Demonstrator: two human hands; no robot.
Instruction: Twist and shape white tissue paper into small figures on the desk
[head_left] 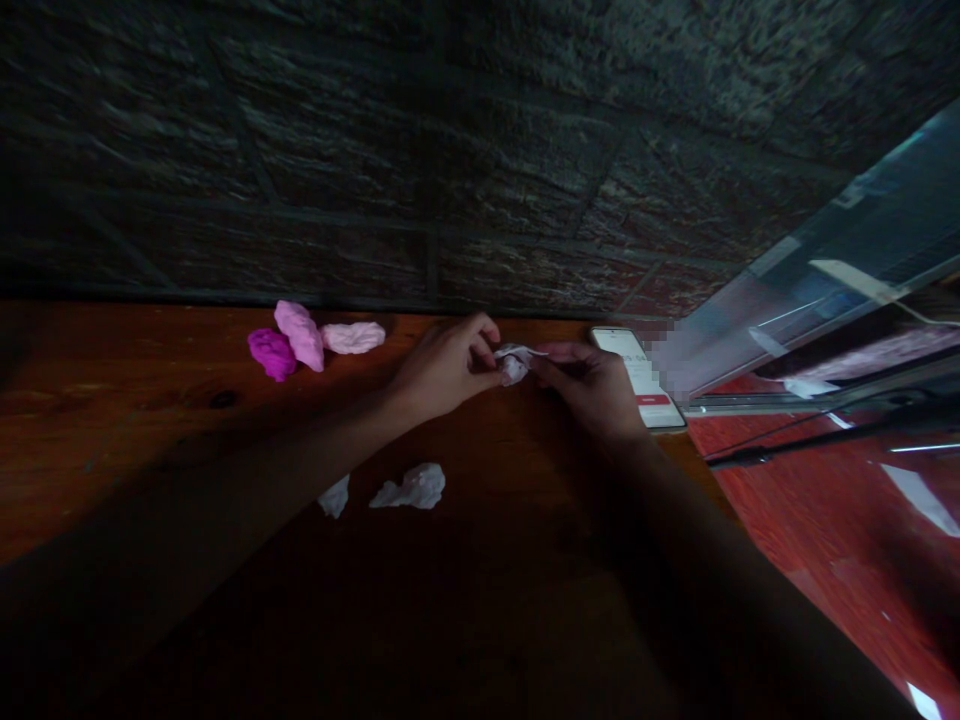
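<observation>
A small crumpled white tissue-like piece (514, 368) is pinched between my two hands above the wooden table. My left hand (454, 365) grips its left side with thumb and fingers. At its right edge, my right hand (589, 385) pinches a thin flap between thumb and forefinger. Below my hands lie two more crumpled white pieces, one whole (414, 487) and another (335, 496) partly covered by my left forearm. Beyond the left forearm sit three crumpled lumps: magenta (272, 354), pink (299, 335) and pale pink (353, 338).
A phone (651, 395) with a lit screen lies just right of my right hand. The wooden table (150, 390) meets a dark stone-block wall (420, 160) at the back. To the right are a glass panel (817, 240) and a red floor (832, 530).
</observation>
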